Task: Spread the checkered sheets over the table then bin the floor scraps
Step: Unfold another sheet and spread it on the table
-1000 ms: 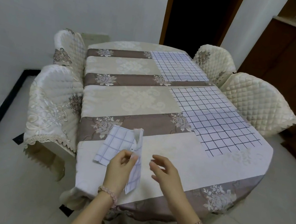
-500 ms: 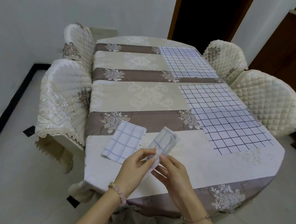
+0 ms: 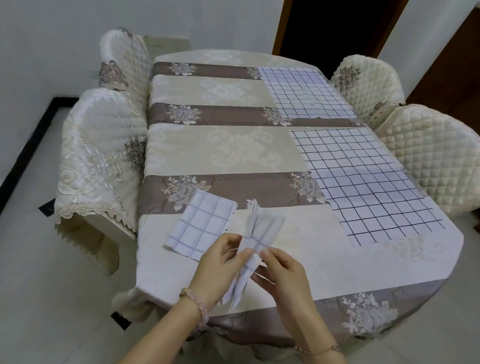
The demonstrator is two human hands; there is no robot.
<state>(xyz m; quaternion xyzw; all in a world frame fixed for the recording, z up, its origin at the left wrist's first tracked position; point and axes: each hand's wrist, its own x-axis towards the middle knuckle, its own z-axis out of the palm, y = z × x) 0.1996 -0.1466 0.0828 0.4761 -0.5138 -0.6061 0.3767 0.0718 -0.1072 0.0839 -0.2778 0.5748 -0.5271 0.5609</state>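
- A flat sheet [image 3: 202,226], folded small, lay on the counter [image 3: 328,267] just left of and beyond the left fingers. Neither hand touched it.
- The left hand [image 3: 218,267] had its fingers [image 3: 233,241] curled and pinched on the left edge of the held sheet [image 3: 261,231], about midway along it.
- The held sheet was a narrow folded bundle, seemingly lifted off the counter between the two hands. Its long axis ran away from the person, with the far end leaning slightly right. One end stuck out beyond the fingertips and the other hung down between the two hands.
- The right hand [image 3: 286,279] pinched the same bundle from the right, directly opposite the left hand, with its fingers closed on the cloth. Both hands were equally near and neither was free.
- The coming move was probably a sideways pull, each hand drawing its edge away across the long axis to open the fold. Bare counter lay directly under and beyond the fingers to take the sheet.
- Right of and beyond the right fingers, the near spread sheet [image 3: 365,188] lay flat. The far spread sheet [image 3: 304,96] lay beyond it, well apart from both hands.
- No brand, label or writing could be read; the sheets showed only grid lines.
- On the floor [image 3: 1,271] nothing could be made out for certain as a scrap, so that step looked untouched.
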